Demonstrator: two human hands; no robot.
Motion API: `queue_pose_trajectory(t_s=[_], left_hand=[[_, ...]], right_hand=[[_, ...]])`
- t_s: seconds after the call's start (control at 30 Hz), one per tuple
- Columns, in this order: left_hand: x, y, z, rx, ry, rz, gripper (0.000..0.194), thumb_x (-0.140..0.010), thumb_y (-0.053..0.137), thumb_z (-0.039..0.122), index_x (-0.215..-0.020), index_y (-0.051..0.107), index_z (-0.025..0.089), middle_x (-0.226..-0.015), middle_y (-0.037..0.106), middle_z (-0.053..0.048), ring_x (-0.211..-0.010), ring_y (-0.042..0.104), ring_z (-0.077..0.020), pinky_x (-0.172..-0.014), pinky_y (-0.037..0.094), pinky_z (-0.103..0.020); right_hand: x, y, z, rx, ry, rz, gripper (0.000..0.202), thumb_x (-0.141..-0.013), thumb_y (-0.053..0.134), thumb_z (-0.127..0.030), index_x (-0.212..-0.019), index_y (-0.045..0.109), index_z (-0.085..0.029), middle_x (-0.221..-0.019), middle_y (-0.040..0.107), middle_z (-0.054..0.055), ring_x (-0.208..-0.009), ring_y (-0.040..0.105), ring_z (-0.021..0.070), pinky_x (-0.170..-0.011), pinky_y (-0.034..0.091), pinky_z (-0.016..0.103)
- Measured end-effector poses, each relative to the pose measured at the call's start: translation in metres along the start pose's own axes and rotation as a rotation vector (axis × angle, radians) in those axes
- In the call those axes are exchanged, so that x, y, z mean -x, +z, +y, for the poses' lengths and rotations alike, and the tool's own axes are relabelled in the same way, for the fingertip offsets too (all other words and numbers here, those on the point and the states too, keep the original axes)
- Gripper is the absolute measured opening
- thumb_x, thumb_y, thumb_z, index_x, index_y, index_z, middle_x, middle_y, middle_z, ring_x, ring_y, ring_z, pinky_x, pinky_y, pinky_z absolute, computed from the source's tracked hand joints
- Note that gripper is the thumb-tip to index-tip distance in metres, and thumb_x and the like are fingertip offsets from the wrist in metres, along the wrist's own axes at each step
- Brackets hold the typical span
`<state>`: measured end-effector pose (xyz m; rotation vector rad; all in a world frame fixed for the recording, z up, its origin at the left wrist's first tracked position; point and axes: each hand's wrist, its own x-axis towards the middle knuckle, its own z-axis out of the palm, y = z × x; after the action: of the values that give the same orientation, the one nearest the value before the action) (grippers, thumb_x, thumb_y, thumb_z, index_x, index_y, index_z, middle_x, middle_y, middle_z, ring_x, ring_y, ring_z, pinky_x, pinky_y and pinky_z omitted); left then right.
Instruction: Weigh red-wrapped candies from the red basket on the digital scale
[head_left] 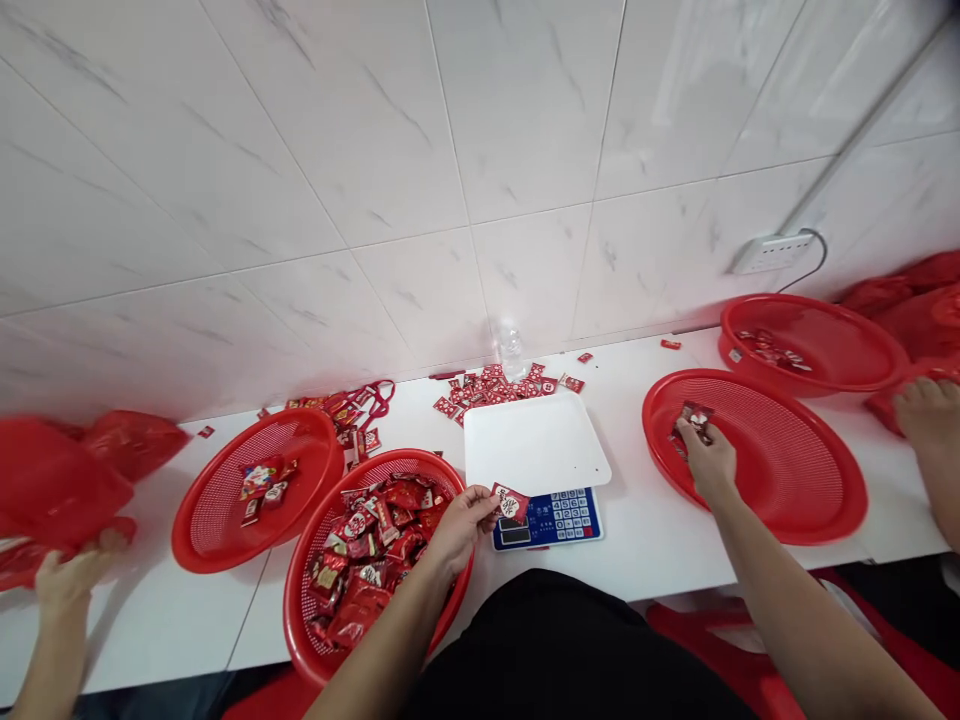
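My left hand pinches a small red wrapped candy packet with white print, held over the near edge of a blue digital scale. The scale's white tray has no candy on it. Below my left wrist stands a red basket heaped with mixed red candy packets. My right hand reaches into another red basket, its fingers closed on dark red candy packets. How many it grips is partly hidden.
Small red packets lie behind the scale beside a clear plastic bottle. Other red baskets stand left and far right. A co-worker's hand handles a red bag; another person's hand is at right.
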<state>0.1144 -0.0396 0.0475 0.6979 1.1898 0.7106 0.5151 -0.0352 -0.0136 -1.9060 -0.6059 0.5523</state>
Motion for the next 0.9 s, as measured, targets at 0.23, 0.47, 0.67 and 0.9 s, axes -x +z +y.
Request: queue_pose_trajectory(t_s=[0.23,0.47,0.67,0.9], left_hand=[[-0.001,0.005,-0.003,0.003,-0.030,-0.036,0.032,-0.060,0.078,0.033,-0.070,0.052,0.017,-0.061,0.055,0.004,-0.055,0.050,-0.0064,-0.056,0.038,-0.019],[0.002,0.003,-0.009,0.005,-0.002,-0.015,0.033,-0.060,0.077,0.034,-0.073,0.053,0.016,-0.062,0.056,0.004,-0.055,0.050,-0.0067,-0.057,0.039,-0.020],[0.000,0.017,-0.024,-0.091,0.068,-0.059,0.034,-0.062,0.075,0.037,-0.075,0.052,0.016,-0.063,0.055,0.004,-0.055,0.050,-0.0073,-0.057,0.039,-0.020],[-0.008,-0.012,-0.038,-0.516,0.328,0.167,0.014,-0.079,0.054,0.031,-0.081,0.055,0.017,-0.076,0.059,-0.001,-0.073,0.056,-0.0137,-0.072,0.044,-0.027]], right_hand=[[-0.019,-0.027,0.039,0.712,-0.086,-0.173,0.067,-0.074,0.046,-0.061,-0.128,0.048,-0.021,-0.129,0.043,0.020,-0.104,0.053,0.0348,-0.079,0.042,0.047],[0.044,0.029,-0.005,0.450,-0.465,-0.298,0.054,-0.083,0.043,-0.049,-0.125,0.050,-0.017,-0.138,0.040,0.017,-0.128,0.032,0.0329,-0.100,0.032,0.053],[0.155,0.080,-0.048,-0.109,-0.024,-1.299,0.053,-0.079,0.056,-0.047,-0.126,0.048,-0.025,-0.107,0.063,0.007,-0.089,0.061,0.0189,-0.075,0.052,0.034],[0.163,0.092,-0.036,-0.122,0.235,-1.143,0.053,-0.075,0.063,-0.045,-0.121,0.051,-0.020,-0.091,0.068,0.006,-0.078,0.064,0.0171,-0.069,0.054,0.031]])
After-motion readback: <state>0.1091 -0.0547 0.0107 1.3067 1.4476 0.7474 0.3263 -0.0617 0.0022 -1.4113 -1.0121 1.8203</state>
